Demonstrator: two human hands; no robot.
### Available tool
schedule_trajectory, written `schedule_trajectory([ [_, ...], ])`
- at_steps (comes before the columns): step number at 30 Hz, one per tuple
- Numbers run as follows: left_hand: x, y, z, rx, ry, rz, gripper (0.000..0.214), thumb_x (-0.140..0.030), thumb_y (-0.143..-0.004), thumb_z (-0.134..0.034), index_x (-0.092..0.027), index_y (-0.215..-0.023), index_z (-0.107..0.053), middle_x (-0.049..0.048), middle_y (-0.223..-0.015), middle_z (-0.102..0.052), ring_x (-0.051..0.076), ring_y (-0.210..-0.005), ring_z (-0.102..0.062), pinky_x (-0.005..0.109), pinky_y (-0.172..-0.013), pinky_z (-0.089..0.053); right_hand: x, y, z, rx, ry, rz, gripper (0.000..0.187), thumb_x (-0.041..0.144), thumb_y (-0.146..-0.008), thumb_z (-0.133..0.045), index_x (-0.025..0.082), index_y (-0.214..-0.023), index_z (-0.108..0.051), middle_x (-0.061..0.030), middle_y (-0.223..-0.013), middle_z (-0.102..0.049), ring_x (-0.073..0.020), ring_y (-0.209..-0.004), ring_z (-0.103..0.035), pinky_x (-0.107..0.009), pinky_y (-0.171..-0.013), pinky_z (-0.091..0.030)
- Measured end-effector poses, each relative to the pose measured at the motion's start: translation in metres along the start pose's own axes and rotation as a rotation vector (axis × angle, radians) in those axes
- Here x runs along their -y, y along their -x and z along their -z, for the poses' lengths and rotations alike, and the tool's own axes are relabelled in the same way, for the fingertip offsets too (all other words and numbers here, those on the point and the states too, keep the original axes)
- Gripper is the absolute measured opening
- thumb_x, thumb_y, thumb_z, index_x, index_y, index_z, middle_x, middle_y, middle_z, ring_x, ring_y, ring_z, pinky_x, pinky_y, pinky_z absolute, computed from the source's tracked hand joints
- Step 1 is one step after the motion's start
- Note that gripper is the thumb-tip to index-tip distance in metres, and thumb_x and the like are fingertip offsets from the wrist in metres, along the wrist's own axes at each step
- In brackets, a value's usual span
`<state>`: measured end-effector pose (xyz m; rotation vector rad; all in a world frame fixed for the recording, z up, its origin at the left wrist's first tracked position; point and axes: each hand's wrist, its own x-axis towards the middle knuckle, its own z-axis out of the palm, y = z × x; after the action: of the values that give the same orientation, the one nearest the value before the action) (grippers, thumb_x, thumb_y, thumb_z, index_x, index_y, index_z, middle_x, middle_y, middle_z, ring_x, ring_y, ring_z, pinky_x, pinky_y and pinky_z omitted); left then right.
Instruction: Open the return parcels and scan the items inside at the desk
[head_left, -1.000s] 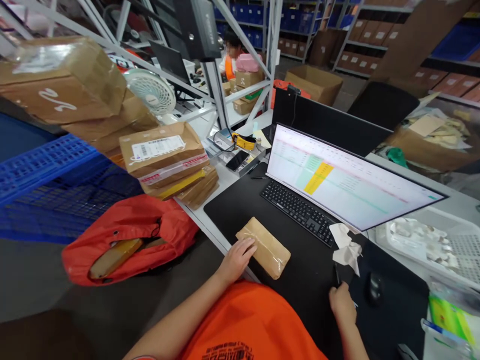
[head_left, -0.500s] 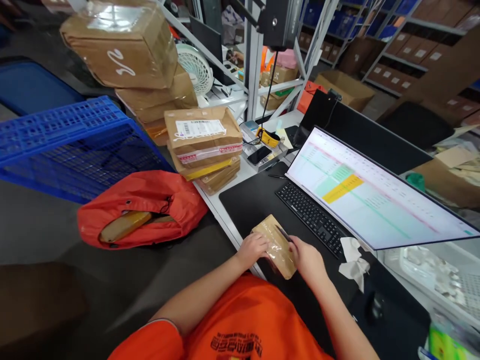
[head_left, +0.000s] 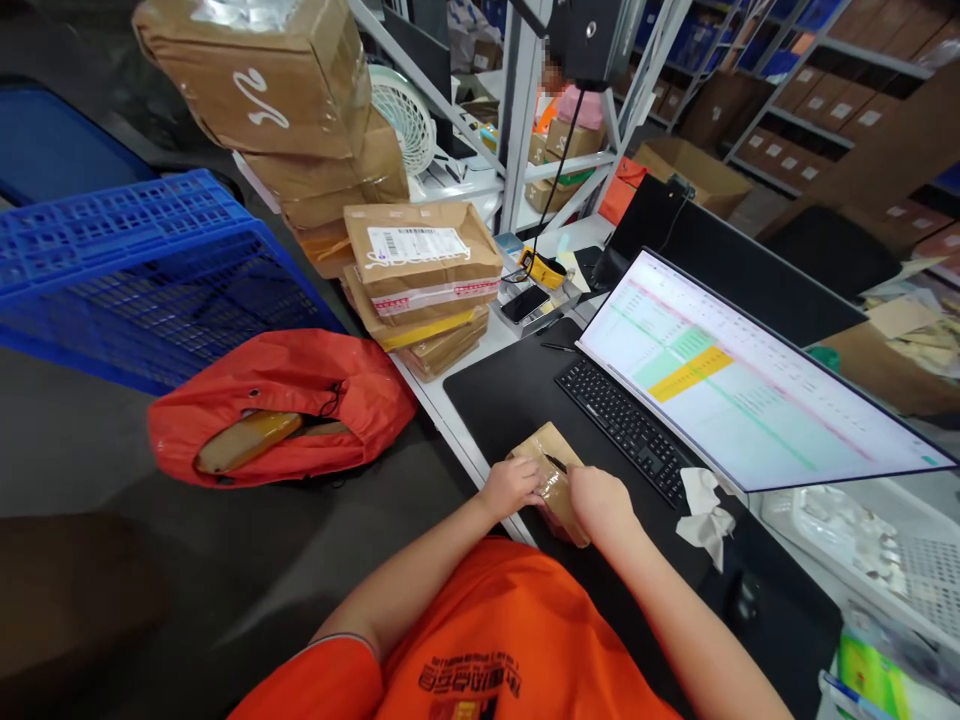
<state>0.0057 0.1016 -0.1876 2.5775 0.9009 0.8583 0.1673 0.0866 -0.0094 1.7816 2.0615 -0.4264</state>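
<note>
A small brown parcel, wrapped in shiny clear tape, lies at the near edge of the black desk mat. My left hand grips its left side, with the fingers curled over the top. Over the parcel's right side, my right hand is closed around a slim dark tool. Only the tool's dark end shows, touching the taped top; I cannot tell whether it is a knife or a pen.
Beyond the parcel are a keyboard and a wide monitor. White paper scraps and a mouse lie to the right. Stacked boxes, an open red bag and a blue crate stand left.
My right hand has moved slightly left and inward over the parcel, bringing the dark tool lower against the taped top. My left hand keeps its hold. The view has shifted slightly.
</note>
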Motion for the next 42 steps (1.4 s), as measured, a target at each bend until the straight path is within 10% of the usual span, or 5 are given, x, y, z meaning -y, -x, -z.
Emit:
schedule_trajectory([
  [15, -0.021, -0.018, 0.020, 0.131, -0.067, -0.019, 0.039, -0.041, -0.085, -0.072, -0.018, -0.114, -0.062, 0.0133, -0.138, -0.060, 0.030, -0.135, -0.051, 0.047, -0.110, -0.046, -0.097, 0.109, -0.073, 0.150, -0.070, -0.260, 0.034, 0.018, -0.095, -0.038, 0.017, -0.100, -0.071, -0.0161, -0.095, -0.074, -0.0298, -0.086, -0.072, -0.036, -0.069, -0.051],
  [21, -0.025, -0.040, 0.024, 0.287, -0.089, -0.045, 0.060, -0.032, -0.069, -0.087, -0.019, -0.121, -0.060, 0.0149, -0.135, -0.062, 0.033, -0.131, -0.054, 0.051, -0.114, -0.041, -0.152, 0.086, -0.147, -0.072, -0.432, -0.475, 0.044, 0.038, -0.099, -0.034, 0.018, -0.125, -0.063, -0.0128, -0.106, -0.073, -0.0277, -0.098, -0.070, -0.038, -0.083, -0.051],
  [26, -0.032, -0.058, 0.021, 0.355, -0.178, -0.064, 0.057, -0.018, -0.073, -0.082, -0.025, -0.125, -0.061, 0.0131, -0.127, -0.064, 0.032, -0.122, -0.058, 0.055, -0.111, -0.041, -0.134, 0.059, -0.197, -0.204, -0.573, -0.464, 0.046, 0.027, -0.096, -0.034, 0.006, -0.128, -0.060, -0.0218, -0.123, -0.065, -0.0306, -0.109, -0.065, -0.044, -0.094, -0.049],
  [35, -0.068, -0.052, 0.026, 0.465, -0.193, -0.114, 0.067, -0.026, -0.078, -0.078, -0.033, -0.139, -0.052, 0.0170, -0.152, -0.042, 0.041, -0.140, -0.040, 0.071, -0.111, -0.027, -0.112, 0.021, -0.158, -0.380, -1.252, -0.007, 0.052, 0.037, -0.083, -0.062, 0.020, -0.133, -0.060, -0.0109, -0.143, -0.056, -0.0255, -0.135, -0.049, -0.049, -0.117, -0.034],
  [42, -0.081, -0.053, 0.007, 0.451, -0.185, -0.263, 0.038, -0.012, -0.097, -0.046, -0.021, -0.133, -0.056, 0.0110, -0.128, -0.063, 0.023, -0.124, -0.057, 0.048, -0.114, -0.039, -0.099, -0.004, -0.162, -0.300, -1.453, -0.004, 0.054, 0.028, -0.075, -0.067, 0.018, -0.127, -0.064, -0.0105, -0.126, -0.068, -0.0236, -0.113, -0.065, -0.042, -0.099, -0.053],
])
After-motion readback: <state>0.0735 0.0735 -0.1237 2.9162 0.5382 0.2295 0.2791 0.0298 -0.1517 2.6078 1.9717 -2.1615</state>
